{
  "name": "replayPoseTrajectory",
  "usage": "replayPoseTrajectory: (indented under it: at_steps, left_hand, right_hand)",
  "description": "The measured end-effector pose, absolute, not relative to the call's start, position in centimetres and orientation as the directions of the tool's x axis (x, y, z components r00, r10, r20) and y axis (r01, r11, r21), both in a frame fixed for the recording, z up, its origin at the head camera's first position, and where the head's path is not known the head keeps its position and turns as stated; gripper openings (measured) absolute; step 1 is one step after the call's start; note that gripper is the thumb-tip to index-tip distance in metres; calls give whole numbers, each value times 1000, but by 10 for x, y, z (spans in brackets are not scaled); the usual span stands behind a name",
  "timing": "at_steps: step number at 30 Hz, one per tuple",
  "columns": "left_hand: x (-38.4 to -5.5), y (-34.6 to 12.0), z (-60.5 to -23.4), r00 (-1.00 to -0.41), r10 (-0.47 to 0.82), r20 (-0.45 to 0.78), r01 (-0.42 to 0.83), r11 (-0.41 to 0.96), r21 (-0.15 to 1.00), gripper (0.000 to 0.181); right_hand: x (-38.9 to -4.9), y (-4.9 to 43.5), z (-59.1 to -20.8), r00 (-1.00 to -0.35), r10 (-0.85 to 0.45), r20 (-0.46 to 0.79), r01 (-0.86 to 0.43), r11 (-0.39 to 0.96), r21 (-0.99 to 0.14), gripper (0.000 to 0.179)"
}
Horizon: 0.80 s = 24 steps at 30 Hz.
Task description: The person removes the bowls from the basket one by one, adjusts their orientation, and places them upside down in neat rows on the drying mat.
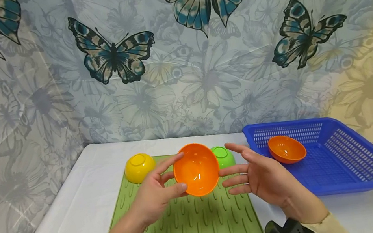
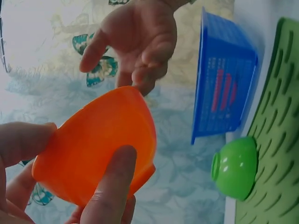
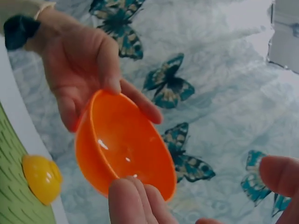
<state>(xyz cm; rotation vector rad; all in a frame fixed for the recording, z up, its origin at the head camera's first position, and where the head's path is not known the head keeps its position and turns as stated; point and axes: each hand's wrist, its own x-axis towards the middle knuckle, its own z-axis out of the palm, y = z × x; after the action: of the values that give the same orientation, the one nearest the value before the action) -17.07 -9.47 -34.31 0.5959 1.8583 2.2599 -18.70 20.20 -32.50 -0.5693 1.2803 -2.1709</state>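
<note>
An orange bowl (image 1: 197,170) is held up over the green mat, its hollow turned toward the head camera. My left hand (image 1: 154,194) grips it from the left, thumb and fingers at the rim and side. On the other side my right hand (image 1: 263,177) is spread with fingers extended, fingertips right at the bowl's right edge. A yellow bowl (image 1: 140,168) lies upside down at the mat's back left corner. Partly hidden behind the held bowl, a light green bowl (image 1: 223,156) also lies upside down on the mat.
To the right stands a blue plastic basket (image 1: 346,185) with a second orange bowl (image 1: 287,150) inside, hollow side up. The ridged green mat (image 1: 202,225) lies on a white-covered table (image 1: 61,221). Behind hangs a cloth with butterflies (image 1: 211,89).
</note>
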Motion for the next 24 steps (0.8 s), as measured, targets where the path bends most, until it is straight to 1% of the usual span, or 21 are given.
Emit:
replayPoseTrajectory:
  at_steps: [2, 3, 6, 9, 11, 13, 16, 19, 21, 24]
  left_hand:
    - [-172, -97, -342, -901, 351, 254, 220, -133, 966, 64]
    - [-172, -97, -342, -894, 350, 278, 262, -93, 960, 63]
    - [-171, -98, -342, -859, 383, 341, 362, -19, 932, 58]
    - [-170, -96, -343, -798, 443, 409, 467, 25, 884, 56]
    - [-169, -94, -345, -745, 477, 466, 564, 78, 822, 57]
    - [-169, -93, -346, -685, 498, 532, 671, 146, 727, 58]
    - [-170, -93, -347, -579, 539, 612, 794, 202, 573, 59]
    - [-171, -93, -347, -469, 586, 660, 874, 200, 443, 61]
    - [-171, -93, -347, -395, 620, 678, 915, 199, 351, 65]
    - [-170, -92, -346, -313, 667, 677, 950, 224, 219, 73]
  right_hand:
    - [-190, 204, -328, -701, -710, 69, 355, -431, -829, 52]
    - [-191, 204, -329, -688, -724, 59, 395, -441, -806, 55]
    - [-194, 205, -332, -678, -735, 29, 457, -452, -766, 60]
    - [-197, 207, -333, -670, -742, 12, 488, -453, -746, 62]
    - [-199, 208, -334, -665, -747, 7, 496, -448, -743, 61]
    - [-200, 208, -335, -661, -750, 6, 493, -441, -750, 60]
    - [-201, 209, -336, -655, -756, 9, 486, -431, -761, 59]
    - [-202, 209, -337, -632, -775, 3, 493, -405, -770, 59]
    - [-203, 209, -338, -612, -791, -8, 498, -376, -782, 59]
    - [-203, 208, -339, -590, -807, -35, 497, -328, -803, 58]
